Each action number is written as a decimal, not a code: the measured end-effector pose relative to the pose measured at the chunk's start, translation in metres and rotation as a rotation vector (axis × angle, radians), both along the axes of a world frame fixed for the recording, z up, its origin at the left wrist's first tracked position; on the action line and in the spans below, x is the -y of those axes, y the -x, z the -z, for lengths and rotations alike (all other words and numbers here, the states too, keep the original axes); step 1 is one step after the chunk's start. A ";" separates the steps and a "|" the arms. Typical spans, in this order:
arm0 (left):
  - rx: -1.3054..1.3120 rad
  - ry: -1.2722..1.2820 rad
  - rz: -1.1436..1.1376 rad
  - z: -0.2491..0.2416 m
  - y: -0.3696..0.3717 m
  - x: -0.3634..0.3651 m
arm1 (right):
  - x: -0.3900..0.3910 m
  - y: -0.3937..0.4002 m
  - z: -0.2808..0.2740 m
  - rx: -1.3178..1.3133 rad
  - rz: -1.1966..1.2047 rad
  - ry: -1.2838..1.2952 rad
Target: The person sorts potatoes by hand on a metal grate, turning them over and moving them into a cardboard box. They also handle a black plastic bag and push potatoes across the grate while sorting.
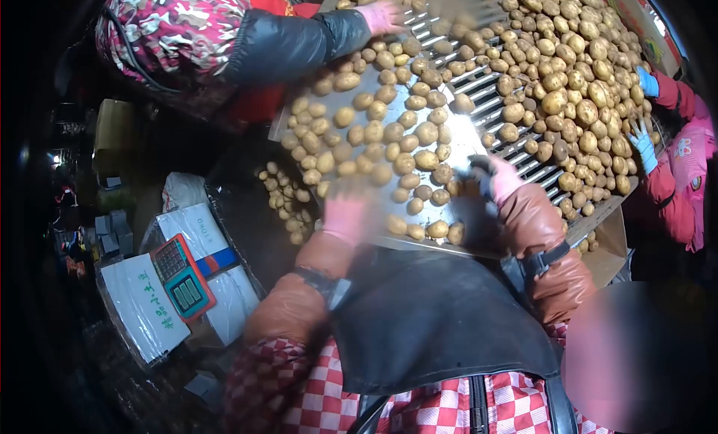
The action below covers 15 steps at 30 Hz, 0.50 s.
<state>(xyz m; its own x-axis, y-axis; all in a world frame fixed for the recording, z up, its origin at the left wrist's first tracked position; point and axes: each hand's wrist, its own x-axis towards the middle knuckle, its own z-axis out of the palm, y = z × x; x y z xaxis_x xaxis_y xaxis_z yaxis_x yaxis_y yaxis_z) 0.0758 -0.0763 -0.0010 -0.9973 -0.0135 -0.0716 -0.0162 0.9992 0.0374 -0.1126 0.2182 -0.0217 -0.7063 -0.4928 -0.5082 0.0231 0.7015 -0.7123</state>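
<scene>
Many potatoes [426, 159] lie spread over a metal sorting table [467, 135]. My left hand [348, 211], in a pink glove, is at the table's near left edge, beside several potatoes. It is smeared by motion, so its fingers cannot be made out. At the near right side, my right hand [497, 178], in a pink glove with dark fingertips, hangs over the metal close to the slatted grate [486, 97]. Blur and shadow hide whether anything is in its fingers. Below the table's left edge, more potatoes [284, 198] form a small heap.
Across the table, a person's pink-gloved hand [383, 17] reaches over potatoes. On the right, another person's blue-gloved hands [643, 146] touch a large potato pile [587, 90]. A orange-and-teal electronic device [182, 275] sits on white packages [142, 307] at left. A cardboard box [609, 247] stands at right.
</scene>
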 end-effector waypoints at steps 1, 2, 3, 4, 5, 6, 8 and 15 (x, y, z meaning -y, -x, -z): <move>0.114 -0.036 -0.215 0.010 -0.006 0.012 | 0.006 0.019 -0.010 -0.082 0.096 -0.099; 0.231 -0.075 -0.433 0.032 -0.019 0.027 | 0.015 0.030 -0.048 -0.222 0.070 -0.238; 0.071 -0.019 -0.423 0.041 -0.023 0.035 | 0.015 0.035 -0.050 -0.366 -0.007 -0.333; -0.088 0.039 -0.414 0.038 -0.023 0.040 | 0.016 0.042 -0.052 -0.514 -0.083 -0.423; -0.115 0.024 -0.440 0.036 -0.019 0.040 | 0.022 0.048 -0.056 -0.359 -0.156 -0.452; -0.139 0.006 -0.463 0.035 -0.015 0.038 | 0.020 0.050 -0.034 -0.365 -0.146 -0.450; -0.068 -0.054 -0.436 0.019 0.019 0.017 | 0.020 0.047 -0.004 -0.375 -0.081 -0.425; -0.010 -0.273 -0.402 0.039 0.182 -0.020 | -0.003 0.046 0.036 -0.232 0.114 -0.052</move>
<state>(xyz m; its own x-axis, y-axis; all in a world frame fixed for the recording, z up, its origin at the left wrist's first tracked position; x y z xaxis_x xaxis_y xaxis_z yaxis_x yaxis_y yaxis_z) -0.1065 -0.0568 -0.0398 -0.9176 -0.3801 -0.1164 -0.3973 0.8673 0.2998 -0.1584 0.2209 -0.0580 -0.8562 -0.3806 -0.3493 -0.0553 0.7398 -0.6706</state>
